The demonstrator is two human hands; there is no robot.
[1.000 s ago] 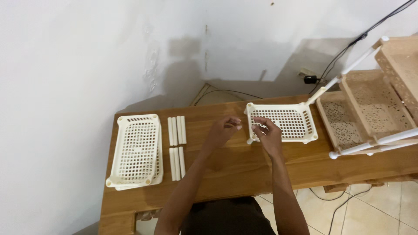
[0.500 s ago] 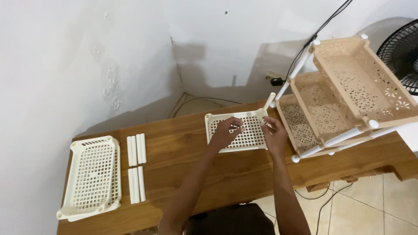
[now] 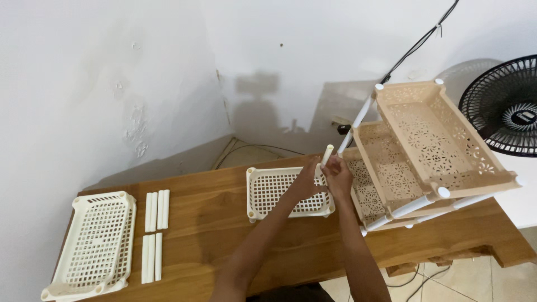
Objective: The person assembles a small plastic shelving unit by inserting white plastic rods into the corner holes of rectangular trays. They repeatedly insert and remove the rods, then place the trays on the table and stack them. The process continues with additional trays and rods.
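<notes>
Both hands meet at far right corner of cream perforated plastic tray (image 3: 282,193), mid wooden table (image 3: 212,223). Right hand (image 3: 337,174) and left hand (image 3: 308,180) clamped on short white plastic post (image 3: 326,154); post's long axis near upright, leaning right, directly above fingers. Beige tiered rack (image 3: 425,145) just beside.

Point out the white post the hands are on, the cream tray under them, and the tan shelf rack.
white post (image 3: 328,151), head view, its free top end.
cream tray (image 3: 274,191), head view, bare lattice floor left of the hands.
tan shelf rack (image 3: 430,134), head view, top tier's patterned floor.
</notes>
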